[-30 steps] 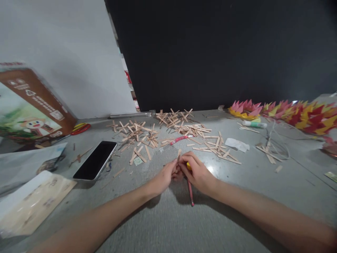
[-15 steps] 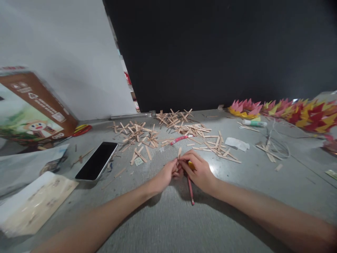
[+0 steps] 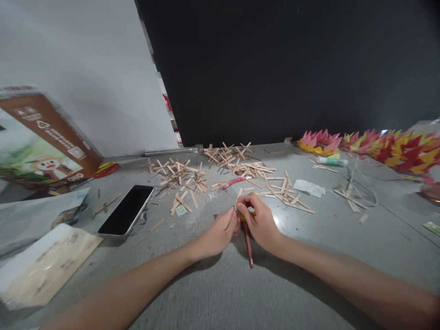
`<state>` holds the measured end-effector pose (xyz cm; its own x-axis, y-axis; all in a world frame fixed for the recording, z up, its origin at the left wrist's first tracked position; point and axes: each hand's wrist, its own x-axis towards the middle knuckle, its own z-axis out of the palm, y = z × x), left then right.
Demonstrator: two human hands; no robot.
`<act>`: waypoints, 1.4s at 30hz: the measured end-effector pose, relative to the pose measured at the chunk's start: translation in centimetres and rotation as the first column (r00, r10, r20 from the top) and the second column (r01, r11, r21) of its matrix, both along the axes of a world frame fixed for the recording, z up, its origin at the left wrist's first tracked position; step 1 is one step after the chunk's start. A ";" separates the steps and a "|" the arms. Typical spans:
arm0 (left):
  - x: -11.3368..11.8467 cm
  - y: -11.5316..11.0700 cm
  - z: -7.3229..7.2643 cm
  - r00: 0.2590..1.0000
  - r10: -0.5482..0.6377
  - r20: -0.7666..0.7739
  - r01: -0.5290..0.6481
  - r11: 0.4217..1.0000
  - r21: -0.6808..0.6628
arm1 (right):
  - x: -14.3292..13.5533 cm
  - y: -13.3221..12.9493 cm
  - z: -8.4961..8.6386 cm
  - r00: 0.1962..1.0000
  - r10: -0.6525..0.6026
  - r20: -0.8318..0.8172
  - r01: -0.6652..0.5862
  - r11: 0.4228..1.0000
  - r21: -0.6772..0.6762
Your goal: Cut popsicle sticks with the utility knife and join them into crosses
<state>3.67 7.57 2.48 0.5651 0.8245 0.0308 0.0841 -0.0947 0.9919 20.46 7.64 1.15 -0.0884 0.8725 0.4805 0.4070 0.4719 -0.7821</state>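
Observation:
My left hand (image 3: 222, 231) and my right hand (image 3: 259, 220) meet over the grey table, fingertips pinched together. Between them a small wooden craft stick (image 3: 239, 194) pokes up, and both hands are closed on it; its lower end is hidden by the fingers. A red pencil (image 3: 248, 247) lies on the table under my right hand, its eraser end toward me. Something yellow (image 3: 248, 215) shows partly behind the right fingers. Just beyond my hands, loose craft sticks (image 3: 178, 176) and crossed ones lie in piles, with a red tube-like item (image 3: 233, 182) among them.
On the left are a black-screened phone (image 3: 127, 211), a tissue pack (image 3: 51, 266) and a printed box (image 3: 44, 142). To the right lie a crumpled white paper (image 3: 309, 188), a glue stick (image 3: 332, 161), a white cable (image 3: 366, 199) and pink-and-yellow folded paper pieces (image 3: 319, 141). A black panel (image 3: 292, 68) stands behind.
The craft stick in my fingers has tilted and shifted slightly right and up. My left hand has rolled a little, its fingers moving closer to the right ones. The pencil stays put.

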 end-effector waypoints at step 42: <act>-1.0 2.6 -0.5 0.748 0.353 0.562 -0.054 0.876 -0.479 | 3.8 0.6 -0.5 0.921 -0.017 0.388 -0.009 0.998 0.066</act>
<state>2.71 10.19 1.97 0.3580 0.9320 -0.0568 -0.5878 0.2722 0.7619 24.29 8.29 0.63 -0.2761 0.8413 0.4647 0.6746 0.5141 -0.5298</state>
